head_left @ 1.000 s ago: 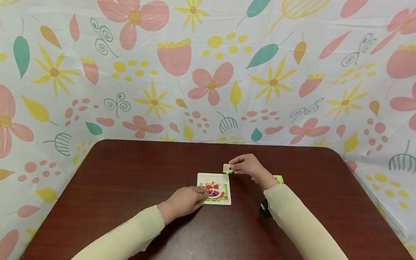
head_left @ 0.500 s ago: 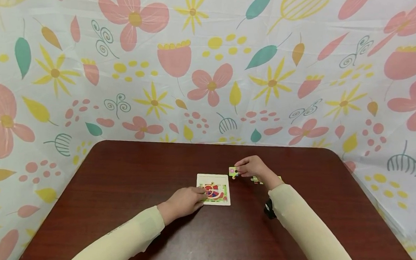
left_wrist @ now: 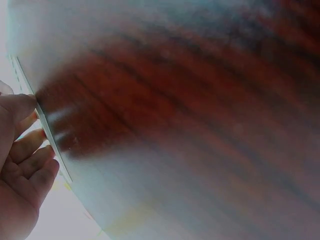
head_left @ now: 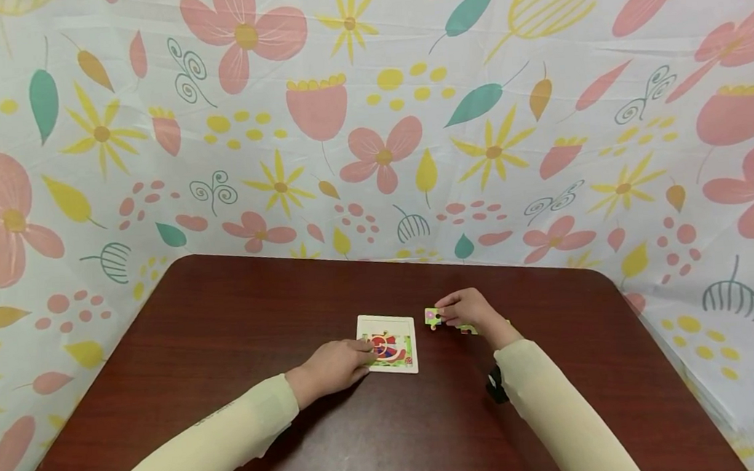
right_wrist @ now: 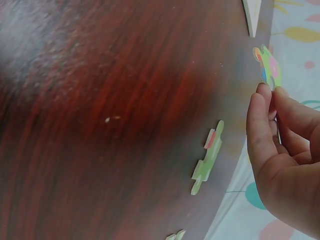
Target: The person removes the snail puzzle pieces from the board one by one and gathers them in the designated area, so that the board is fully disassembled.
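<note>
Green piece (head_left: 430, 315), pinched, in right hand (head_left: 471, 309)

Head camera looks forward and down across the table (head_left: 391, 431) from well back. Wrist cameras look closely at the left hand (head_left: 333, 365) and right hand (head_left: 470, 309). Head and right-wrist views share the held puzzle piece (head_left: 431, 316).

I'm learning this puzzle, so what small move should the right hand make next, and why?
Perhaps bring the puzzle piece left over the pale, bare-looking far part of the puzzle board and try its fit: the right hand pinches it just right of the board, while the left hand rests on the board.
</note>
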`<state>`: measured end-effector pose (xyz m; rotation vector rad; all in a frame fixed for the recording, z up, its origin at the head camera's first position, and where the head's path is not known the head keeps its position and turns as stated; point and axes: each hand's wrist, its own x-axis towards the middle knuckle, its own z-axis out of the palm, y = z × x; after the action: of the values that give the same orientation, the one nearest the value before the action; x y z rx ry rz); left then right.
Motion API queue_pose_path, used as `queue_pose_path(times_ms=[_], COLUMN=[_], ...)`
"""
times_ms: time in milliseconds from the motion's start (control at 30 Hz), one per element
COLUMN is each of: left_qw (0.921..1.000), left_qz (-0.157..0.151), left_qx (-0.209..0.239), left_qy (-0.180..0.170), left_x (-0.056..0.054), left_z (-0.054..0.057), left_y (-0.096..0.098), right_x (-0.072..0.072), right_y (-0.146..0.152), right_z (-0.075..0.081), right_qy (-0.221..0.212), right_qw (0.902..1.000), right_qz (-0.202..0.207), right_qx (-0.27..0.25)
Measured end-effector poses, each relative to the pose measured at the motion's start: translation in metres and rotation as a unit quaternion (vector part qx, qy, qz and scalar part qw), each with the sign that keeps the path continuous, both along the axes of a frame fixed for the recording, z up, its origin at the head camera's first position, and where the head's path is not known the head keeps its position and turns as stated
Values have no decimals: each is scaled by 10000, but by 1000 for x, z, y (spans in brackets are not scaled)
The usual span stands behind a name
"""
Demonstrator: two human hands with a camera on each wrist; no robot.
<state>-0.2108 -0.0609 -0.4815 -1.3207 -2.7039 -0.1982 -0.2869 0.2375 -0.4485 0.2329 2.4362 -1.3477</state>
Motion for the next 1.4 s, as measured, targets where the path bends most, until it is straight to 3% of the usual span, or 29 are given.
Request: queue_pose_path(times_ms=[733, 1400], left_qw=[9999, 9999], left_qz=[71, 37], left_qx=[56, 145], left_qy=[-103, 47], left_x=[-1, 1], left_z=[-1, -1], left_y=[-1, -1], right_x=[3, 4], right_y=[2, 2], right_z=[-9, -22], right_qy=[63, 660], right_qw=[9999, 9960], right_qz=[158, 327], right_qx=[-3, 506])
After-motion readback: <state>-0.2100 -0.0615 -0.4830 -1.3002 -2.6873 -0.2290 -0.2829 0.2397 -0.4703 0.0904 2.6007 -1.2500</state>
